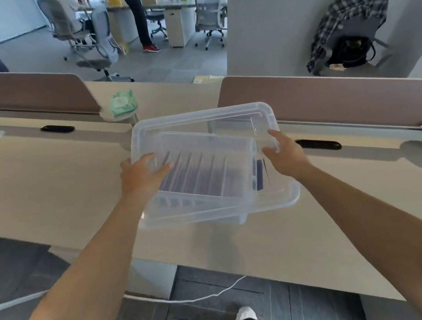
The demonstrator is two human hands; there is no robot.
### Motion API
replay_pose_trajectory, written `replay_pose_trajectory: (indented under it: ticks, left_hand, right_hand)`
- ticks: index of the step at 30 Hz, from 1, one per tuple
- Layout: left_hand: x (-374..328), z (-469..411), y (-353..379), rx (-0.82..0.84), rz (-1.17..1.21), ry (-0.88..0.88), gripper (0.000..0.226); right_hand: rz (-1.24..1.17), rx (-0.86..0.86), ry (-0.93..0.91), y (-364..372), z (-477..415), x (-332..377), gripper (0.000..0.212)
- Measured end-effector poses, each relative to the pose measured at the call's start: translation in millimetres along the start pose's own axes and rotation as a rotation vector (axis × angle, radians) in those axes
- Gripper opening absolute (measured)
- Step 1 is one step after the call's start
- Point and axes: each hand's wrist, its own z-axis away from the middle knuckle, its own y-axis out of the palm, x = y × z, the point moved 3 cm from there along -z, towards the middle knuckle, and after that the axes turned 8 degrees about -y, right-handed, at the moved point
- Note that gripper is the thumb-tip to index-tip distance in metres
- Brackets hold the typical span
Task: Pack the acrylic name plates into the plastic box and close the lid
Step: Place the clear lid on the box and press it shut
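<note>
Broad pale table (49, 183): open room left and right, divider screen (329, 104) close behind, near edge just below the load. Toward that front edge, clear plastic box (193, 218): rigid, thin-walled, likely light. Over it, skewed off the rim, clear lid (200, 120): stiff yet springy, probably slick, best held at the short ends. Inside, in a row on edge, dark acrylic name plates (196, 177): hard, easily scratched. Clasping the lid's left edge, left hand (140, 175); pinching the right edge, right hand (283, 154). Needs squaring before pressing down.
</note>
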Motion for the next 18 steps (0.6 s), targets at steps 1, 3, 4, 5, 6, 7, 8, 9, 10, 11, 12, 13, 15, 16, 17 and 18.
replay_pose_trajectory:
  ticks: [1,3,4,5,6,7,8,9,10,11,12,13,15,16,17,18]
  left_hand:
    - [6.6,-6.2,-7.3,0.004,0.002,-0.019,0.071]
    - [15.6,-20.3,-18.2,-0.001,0.008,-0.043,0.073]
    - [17.4,-27.4,-22.4,-0.008,0.008,-0.046,0.073]
    - [18.8,-35.2,-25.3,-0.018,0.005,-0.046,0.072]
    - [19.2,-43.3,-27.3,-0.026,-0.003,-0.039,0.07]
    - [19.5,-52.0,-28.2,-0.024,-0.014,-0.036,0.067]
    - [19.5,-60.2,-28.0,-0.017,-0.026,-0.041,0.065]
    - [20.1,-68.1,-26.7,-0.009,-0.038,-0.048,0.064]
    - [20.3,-76.5,-24.6,0.002,-0.047,-0.048,0.064]
    - [20.7,-82.1,-22.2,0.018,-0.052,-0.046,0.064]
    - [20.3,-91.8,-18.4,0.037,-0.052,-0.038,0.066]
    - [20.0,-100.9,-14.7,0.054,-0.046,-0.032,0.067]
    - [20.5,-118.0,-4.9,0.101,-0.028,-0.025,0.069]
    - [21.6,-126.9,1.4,0.126,-0.025,-0.016,0.069]
    - [23.2,-135.4,8.0,0.154,-0.025,-0.005,0.068]
    - [24.7,-143.9,15.4,0.181,-0.022,0.011,0.068]
  right_hand:
    - [-0.011,0.007,-0.009,11.1,-6.7,5.3,0.056]
    - [-0.037,0.007,-0.035,30.9,-21.7,12.5,0.053]
    - [-0.054,0.006,-0.042,39.1,-30.1,14.9,0.051]
    - [-0.071,0.009,-0.037,47.0,-38.4,15.3,0.05]
    - [-0.091,0.013,-0.027,54.7,-46.6,13.8,0.049]
    - [-0.103,0.015,-0.012,61.6,-54.1,12.2,0.047]
    - [-0.113,0.013,-0.002,67.9,-60.4,10.4,0.046]
    - [-0.115,0.011,0.005,73.7,-65.3,8.6,0.044]
    - [-0.116,0.005,0.007,79.8,-70.5,6.2,0.044]
    - [-0.112,0.002,0.012,83.1,-72.7,4.2,0.044]
    - [-0.109,-0.002,0.028,87.8,-76.8,0.3,0.044]
    - [-0.104,0.003,0.055,91.9,-79.3,-3.1,0.044]
    - [-0.077,0.017,0.114,101.4,-79.1,-9.5,0.045]
    - [-0.062,0.017,0.144,106.5,-78.0,-11.7,0.045]
    - [-0.05,0.01,0.175,111.4,-76.2,-13.0,0.046]
    - [-0.043,-0.009,0.202,116.3,-74.4,-14.6,0.046]
